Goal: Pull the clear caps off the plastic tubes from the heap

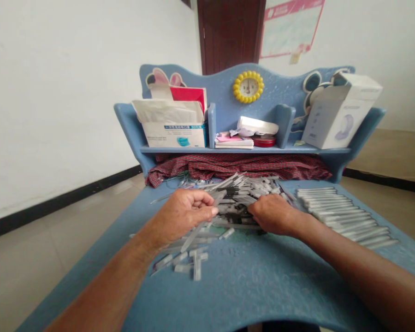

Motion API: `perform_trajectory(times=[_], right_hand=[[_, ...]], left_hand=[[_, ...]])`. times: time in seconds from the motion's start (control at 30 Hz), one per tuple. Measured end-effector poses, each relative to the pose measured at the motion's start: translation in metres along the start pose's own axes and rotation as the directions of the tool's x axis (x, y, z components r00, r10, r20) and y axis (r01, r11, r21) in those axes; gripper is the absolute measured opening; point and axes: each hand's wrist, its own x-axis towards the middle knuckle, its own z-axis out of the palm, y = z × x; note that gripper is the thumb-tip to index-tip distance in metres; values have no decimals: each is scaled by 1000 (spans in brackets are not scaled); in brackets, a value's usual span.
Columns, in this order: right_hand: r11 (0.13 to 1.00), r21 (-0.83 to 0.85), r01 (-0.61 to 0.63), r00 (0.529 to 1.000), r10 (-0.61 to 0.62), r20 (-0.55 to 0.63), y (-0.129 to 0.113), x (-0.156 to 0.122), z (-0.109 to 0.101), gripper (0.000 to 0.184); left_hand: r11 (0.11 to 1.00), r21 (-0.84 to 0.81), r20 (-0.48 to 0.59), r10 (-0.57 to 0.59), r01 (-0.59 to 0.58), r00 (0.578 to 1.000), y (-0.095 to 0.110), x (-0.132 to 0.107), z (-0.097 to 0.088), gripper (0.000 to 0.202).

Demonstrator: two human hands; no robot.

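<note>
My left hand (185, 210) is closed in a fist round a long clear plastic tube (197, 233) that slants down toward me. My right hand (273, 213) is closed, knuckles up, resting on the near edge of a loose heap of clear and black tube parts (242, 193); whatever its fingers hold is hidden. Both hands are over the middle of a blue desk (249, 286). Several short clear caps (190, 260) lie scattered below my left hand.
A tidy row of finished grey tubes (346, 214) lies at the right. A red plaid cloth (235, 166) runs along the back. The shelf above holds a mask box (174, 131), papers, a yellow clock (248, 86) and a white carton (339, 113).
</note>
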Motion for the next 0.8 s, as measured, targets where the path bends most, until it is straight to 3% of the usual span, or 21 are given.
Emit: perform_trajectory(times=[0.23,0.43,0.8], right_hand=[[999,35,-2,1000,2,-4,5,-6,-12,27],[997,8,-72,988,73,-134,16,-16,-27,29],[991,-74,-109,980,94,-177,22,-17,-27,29]], left_hand=[[963,257,-27,88,-78,996,-12,3,-4,19],[847,505,-7,197,-167,980,-11,1,-8,19],[780,584,69,227,-224,971,-9,0,-6,18]])
